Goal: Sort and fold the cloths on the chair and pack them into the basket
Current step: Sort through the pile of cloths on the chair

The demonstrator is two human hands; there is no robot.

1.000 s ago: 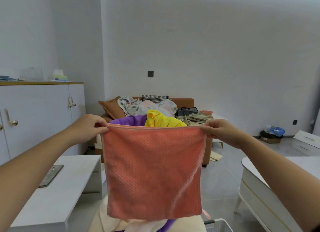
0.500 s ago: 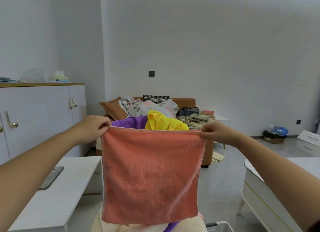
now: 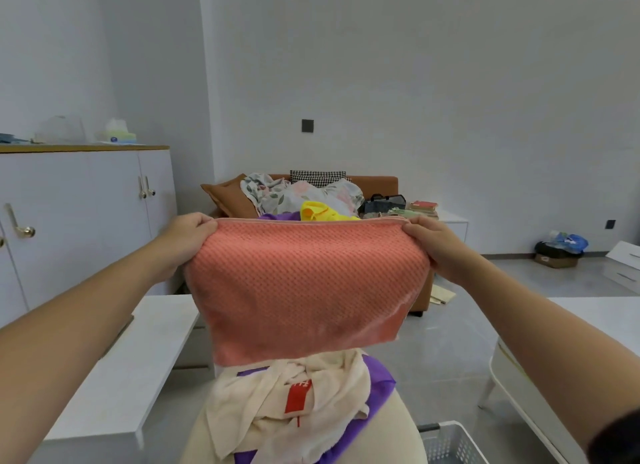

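Down by the person's feet, a white basket (image 3: 450, 443) sits just right of the chair (image 3: 400, 425). A cream cloth (image 3: 263, 404) lies heaped over a purple cloth (image 3: 377, 377) on the seat. Above them, the left hand (image 3: 183, 241) and right hand (image 3: 433, 245) each pinch a top corner of an orange cloth (image 3: 304, 283), holding it spread in the air. A yellow cloth (image 3: 318, 211) peeks over its top edge, with a sofa (image 3: 377, 183) beyond.

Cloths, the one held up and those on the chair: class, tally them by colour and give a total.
Coral cloth: 1
Cream cloth: 1
Yellow cloth: 1
Purple cloth: 1, if both purple patches are one cloth
Total: 4
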